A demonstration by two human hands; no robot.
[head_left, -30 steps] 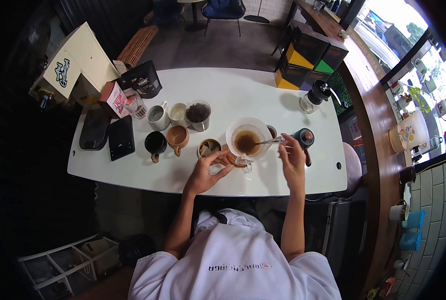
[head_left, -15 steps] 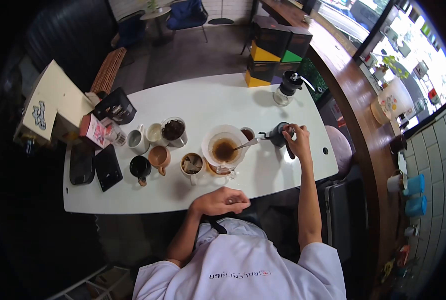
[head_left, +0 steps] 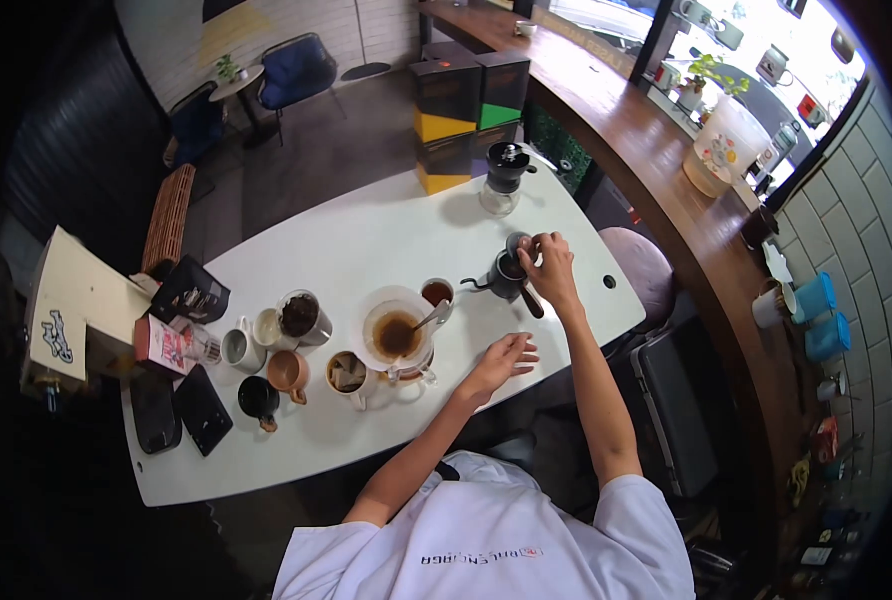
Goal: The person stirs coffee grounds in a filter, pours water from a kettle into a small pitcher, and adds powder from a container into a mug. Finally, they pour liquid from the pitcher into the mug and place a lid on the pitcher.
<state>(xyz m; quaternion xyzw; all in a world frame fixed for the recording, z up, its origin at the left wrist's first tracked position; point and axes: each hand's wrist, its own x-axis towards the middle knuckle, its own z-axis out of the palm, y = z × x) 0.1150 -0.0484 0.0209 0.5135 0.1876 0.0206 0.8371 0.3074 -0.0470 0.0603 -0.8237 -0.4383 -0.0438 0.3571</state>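
My right hand (head_left: pixel 551 268) pinches the lid (head_left: pixel 517 243) of a small black gooseneck kettle (head_left: pixel 506 280), holding it raised and tilted at the kettle's far rim. The kettle stands upright on the table, its spout pointing left and its wooden-looking handle toward me. Over the table's near edge, my left hand (head_left: pixel 507 364) is open and holds nothing, a little below the kettle. To its left stands a coffee dripper (head_left: pixel 371 345) with a paper filter, wet brown coffee and a spoon (head_left: pixel 434 315) inside. A small cup of dark liquid (head_left: pixel 437 292) sits behind it.
Several cups, including a brown mug (head_left: pixel 287 372) and a black mug (head_left: pixel 259 398), cluster on the left of the white table (head_left: pixel 366 235). A hand grinder (head_left: pixel 503 178) stands at the back, near stacked black boxes (head_left: pixel 449 95). A wooden counter (head_left: pixel 606 110) runs along the right.
My left hand has moved right and opened out, nearer the kettle. My right hand has lifted the lid off the kettle's top. The whole view has turned to the right.
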